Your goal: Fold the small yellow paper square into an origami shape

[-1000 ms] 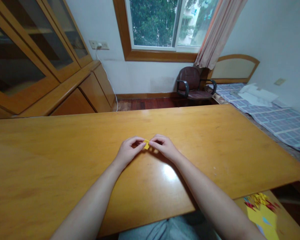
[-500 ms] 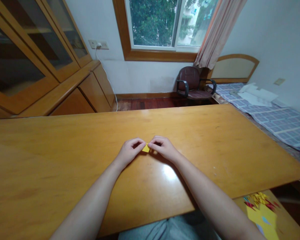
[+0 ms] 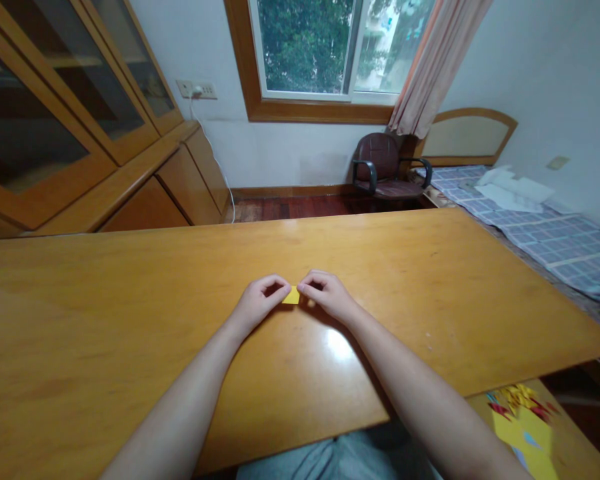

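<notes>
A small yellow piece of paper (image 3: 292, 295) lies on the wooden table (image 3: 130, 320), near its middle. My left hand (image 3: 257, 303) pinches the paper's left end with curled fingers. My right hand (image 3: 327, 295) pinches its right end the same way. Both hands rest on the tabletop, and most of the paper is hidden between the fingertips.
Low at the right, beside the table, a yellow sheet (image 3: 525, 427) carries several small red and yellow paper pieces. Beyond the table stand a dark chair (image 3: 383, 170), a bed (image 3: 555, 233) at the right and wooden cabinets (image 3: 80, 133) at the left.
The yellow paper stood slightly raised between my fingertips a second ago; now it lies flatter and lower on the table. My hands have barely shifted.
</notes>
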Demonstrator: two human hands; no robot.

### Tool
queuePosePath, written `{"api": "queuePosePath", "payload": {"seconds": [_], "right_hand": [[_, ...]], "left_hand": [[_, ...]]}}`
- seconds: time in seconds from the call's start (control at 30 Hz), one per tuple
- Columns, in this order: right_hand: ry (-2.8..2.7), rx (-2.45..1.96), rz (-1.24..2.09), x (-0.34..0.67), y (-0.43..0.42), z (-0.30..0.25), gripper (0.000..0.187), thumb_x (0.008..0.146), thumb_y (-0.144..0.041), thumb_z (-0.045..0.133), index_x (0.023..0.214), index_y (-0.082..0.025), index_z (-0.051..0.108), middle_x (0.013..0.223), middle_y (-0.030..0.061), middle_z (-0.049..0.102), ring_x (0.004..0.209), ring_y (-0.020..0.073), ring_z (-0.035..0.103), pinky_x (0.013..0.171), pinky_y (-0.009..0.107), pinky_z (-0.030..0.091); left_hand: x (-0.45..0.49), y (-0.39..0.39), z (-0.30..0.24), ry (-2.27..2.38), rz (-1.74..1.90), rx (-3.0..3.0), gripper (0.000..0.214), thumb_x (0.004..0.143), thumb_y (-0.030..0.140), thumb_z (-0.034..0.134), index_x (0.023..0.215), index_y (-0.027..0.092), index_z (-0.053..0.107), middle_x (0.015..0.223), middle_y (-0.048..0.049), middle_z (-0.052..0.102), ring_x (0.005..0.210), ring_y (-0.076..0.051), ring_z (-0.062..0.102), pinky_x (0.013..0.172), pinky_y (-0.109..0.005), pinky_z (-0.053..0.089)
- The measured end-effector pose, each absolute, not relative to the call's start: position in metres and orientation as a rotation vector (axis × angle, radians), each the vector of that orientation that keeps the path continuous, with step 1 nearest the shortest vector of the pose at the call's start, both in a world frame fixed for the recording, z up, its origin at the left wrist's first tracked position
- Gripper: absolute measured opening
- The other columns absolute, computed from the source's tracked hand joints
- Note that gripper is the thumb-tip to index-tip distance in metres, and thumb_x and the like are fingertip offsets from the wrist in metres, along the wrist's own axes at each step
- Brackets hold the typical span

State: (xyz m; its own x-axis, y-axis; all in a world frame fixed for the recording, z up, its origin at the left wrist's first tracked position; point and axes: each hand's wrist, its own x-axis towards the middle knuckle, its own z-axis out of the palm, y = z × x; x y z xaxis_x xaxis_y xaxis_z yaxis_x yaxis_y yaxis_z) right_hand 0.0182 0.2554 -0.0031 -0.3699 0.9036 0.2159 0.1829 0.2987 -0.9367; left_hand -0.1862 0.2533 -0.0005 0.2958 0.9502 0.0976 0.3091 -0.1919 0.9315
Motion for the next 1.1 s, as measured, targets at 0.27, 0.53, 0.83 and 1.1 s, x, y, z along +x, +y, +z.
{"api": "queuePosePath", "payload": {"seconds": [0.27,0.53,0.83,1.1], "right_hand": [[-1.814,-0.999,1.091,0.0176,0.2529,0.0008,0.024,0.091,-0.029,0.061,0.072,-0.016,0.068,0.072,0.001,0.064,0.07,0.0121,0.058,0.071,0.024,0.043],[-1.8,-1.006,1.074,0.0179,0.2554,-0.0004,0.025,0.092,-0.035,0.06,0.076,-0.016,0.066,0.076,0.0016,0.064,0.074,0.0132,0.059,0.074,0.026,0.045],[-1.783,-1.015,1.072,0.0164,0.2552,-0.0017,0.017,0.089,-0.027,0.063,0.077,-0.016,0.068,0.076,0.001,0.063,0.073,0.0125,0.058,0.071,0.024,0.043],[-1.84,-1.007,1.087,0.0165,0.2546,-0.0026,0.018,0.089,-0.029,0.064,0.076,-0.016,0.069,0.076,0.0012,0.063,0.073,0.0126,0.058,0.071,0.024,0.044]], "left_hand": [[-0.1855,0.2532,0.0007,1.161,0.872,1.719,0.025,0.082,0.04,0.061,0.076,0.016,0.066,0.075,-0.0015,0.066,0.074,-0.017,0.059,0.071,-0.026,0.045],[-0.1872,0.2548,-0.0018,1.214,0.915,1.717,0.026,0.083,0.041,0.061,0.077,0.017,0.067,0.072,-0.0007,0.064,0.072,-0.016,0.058,0.07,-0.026,0.046],[-0.1888,0.2556,-0.0031,1.202,0.922,1.69,0.025,0.084,0.04,0.062,0.077,0.017,0.066,0.071,0.0008,0.063,0.07,-0.015,0.058,0.069,-0.025,0.045],[-0.1865,0.2543,-0.0052,1.174,0.839,1.775,0.028,0.085,0.043,0.061,0.08,0.017,0.069,0.073,-0.0015,0.067,0.069,-0.016,0.059,0.067,-0.025,0.045]]}}
